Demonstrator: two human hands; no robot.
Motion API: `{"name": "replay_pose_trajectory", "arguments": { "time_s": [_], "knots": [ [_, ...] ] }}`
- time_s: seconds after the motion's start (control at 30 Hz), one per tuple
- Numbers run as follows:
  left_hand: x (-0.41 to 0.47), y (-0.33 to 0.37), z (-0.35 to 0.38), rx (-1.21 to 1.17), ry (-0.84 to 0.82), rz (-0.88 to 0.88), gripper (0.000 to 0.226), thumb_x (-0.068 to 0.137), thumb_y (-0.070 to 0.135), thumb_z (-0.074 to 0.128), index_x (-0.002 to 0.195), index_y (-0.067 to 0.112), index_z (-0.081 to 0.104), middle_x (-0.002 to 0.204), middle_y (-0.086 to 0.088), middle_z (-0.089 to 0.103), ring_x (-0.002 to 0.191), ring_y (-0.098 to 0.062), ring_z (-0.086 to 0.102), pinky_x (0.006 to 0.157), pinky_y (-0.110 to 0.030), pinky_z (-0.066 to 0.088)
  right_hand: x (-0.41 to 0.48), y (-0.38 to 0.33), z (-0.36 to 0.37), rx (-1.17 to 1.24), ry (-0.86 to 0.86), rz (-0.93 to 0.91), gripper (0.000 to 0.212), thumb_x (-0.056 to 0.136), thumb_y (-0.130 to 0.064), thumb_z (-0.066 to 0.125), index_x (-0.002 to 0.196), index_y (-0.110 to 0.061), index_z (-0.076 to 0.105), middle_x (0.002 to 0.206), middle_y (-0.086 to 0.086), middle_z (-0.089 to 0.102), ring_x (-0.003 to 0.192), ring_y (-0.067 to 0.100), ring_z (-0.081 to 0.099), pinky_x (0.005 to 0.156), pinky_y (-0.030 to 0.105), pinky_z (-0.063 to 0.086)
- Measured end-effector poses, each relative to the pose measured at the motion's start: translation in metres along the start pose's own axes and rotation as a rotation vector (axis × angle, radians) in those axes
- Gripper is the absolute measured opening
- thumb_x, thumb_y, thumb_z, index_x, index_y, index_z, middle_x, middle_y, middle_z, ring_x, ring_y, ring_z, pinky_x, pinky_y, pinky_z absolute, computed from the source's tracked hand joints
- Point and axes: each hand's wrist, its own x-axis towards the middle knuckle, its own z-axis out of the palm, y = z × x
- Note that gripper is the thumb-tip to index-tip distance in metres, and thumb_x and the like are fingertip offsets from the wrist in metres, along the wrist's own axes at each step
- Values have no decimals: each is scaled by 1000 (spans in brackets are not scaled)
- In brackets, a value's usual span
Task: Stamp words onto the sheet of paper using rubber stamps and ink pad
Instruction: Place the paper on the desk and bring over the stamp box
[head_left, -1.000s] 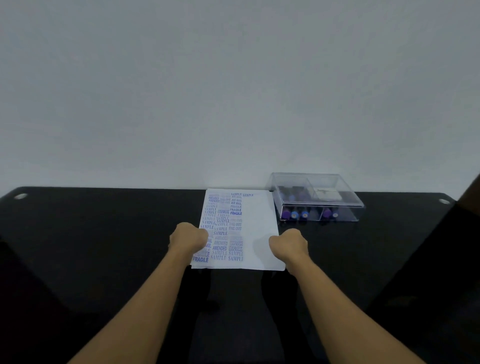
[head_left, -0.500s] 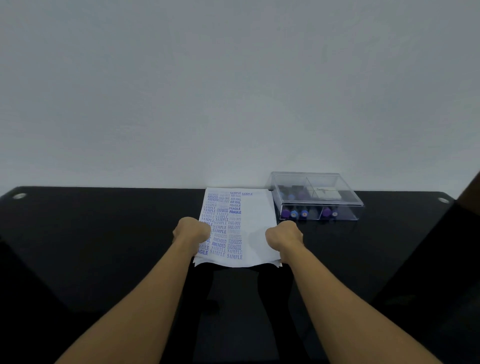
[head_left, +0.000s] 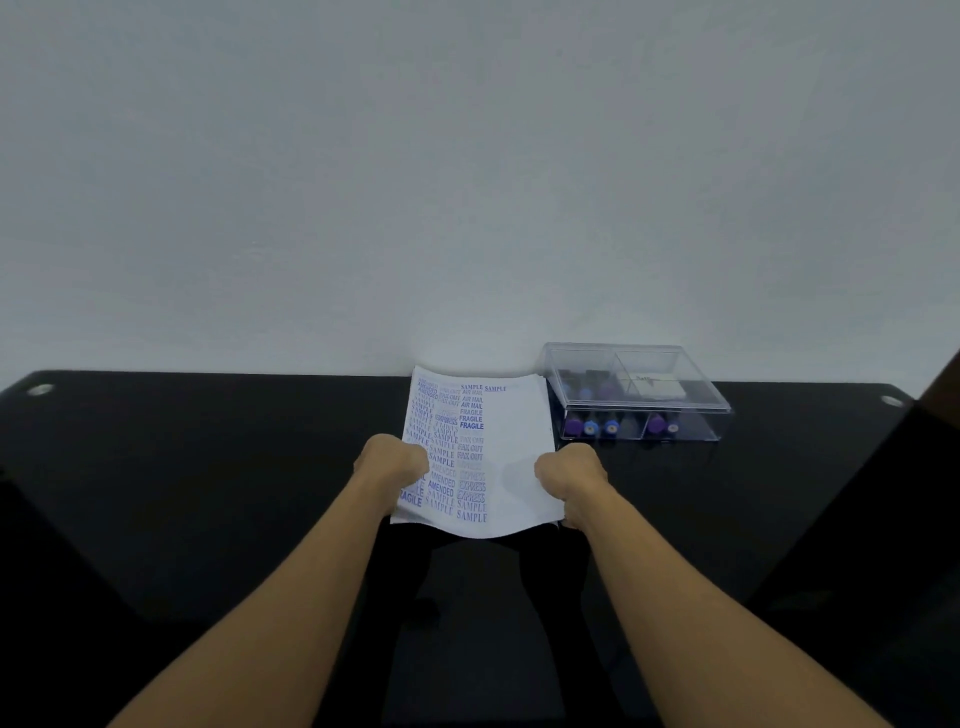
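Head view, looking down across a black table set against a pale wall.

Sheet of paper: dead ahead at 12 o'clock, near the table's far edge. Its near edge is lifted off the surface and bowed, and its far edge curls up a little toward the wall. Rows of blue and purple stamped words fill the left half: SAMPLE, AMENDED, FRAGILE, AIR MAIL, FAX OUT, EXPRESS. The right half is plain white.

Left hand: at the sheet's 9 o'clock edge, toward the lower corner, fingers curled in a fist-like grip on the paper's margin. It covers part of the stamped column.

Right hand: at the sheet's 3 o'clock edge, low down, fingers curled and gripping that margin. Both forearms reach in from 6 o'clock, roughly parallel.

Clear plastic box: at 2 o'clock from the sheet, just beside its far right corner, lid closed, with dividers inside. Rubber stamps with purple and blue ends lie in the front compartments, with darker ones behind. A white block sits in the rear right compartment; cannot tell what it is.

Two small round fittings mark the table's far corners, at 10 and 2 o'clock.
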Motion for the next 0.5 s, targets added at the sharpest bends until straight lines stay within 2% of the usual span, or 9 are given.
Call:
{"name": "replay_pose_trajectory", "arguments": {
  "time_s": [0.13,0.2,0.3,0.4,0.5],
  "knots": [
    [-6,-3,-5,-66,-57,16,9,89,0,54,91,-2,63,91,-17,71,78,-32,72,79,-49,60,2,6,-5,43,-21,-32,22,78,-7,50,96,-5,63,102,17,68,87,37,69,79,55,60],
    [-10,-5,-7,-116,-108,-1,9,91,-5,52,90,-5,61,89,-19,70,76,-33,71,74,-46,61,1,8,-9,61,-36,-39,16,80,-4,50,91,-4,62,102,18,68,87,38,68,73,56,61],
    [-20,-5,-8,-145,-175,-14,13,94,-3,49,98,-6,61,90,-19,72,80,-32,72,75,-50,61,-7,10,-14,74,-103,-32,12,92,-2,47,95,-6,58,102,15,65,88,33,67,59,39,60],
    [-29,-5,-6,-103,-248,42,21,99,1,41,95,9,61,88,-11,72,83,-27,71,67,-43,61,-12,12,-15,-26,-177,-103,23,91,-6,42,107,-5,58,98,15,69,76,28,66,49,31,53],
    [-32,-7,-5,-5,-302,108,35,96,3,32,104,13,65,84,-6,76,78,-24,74,58,-33,59,-18,11,-14,-56,-271,-130,29,90,-2,34,99,0,62,69,13,67,51,21,57,43,26,45]
  ]
}}
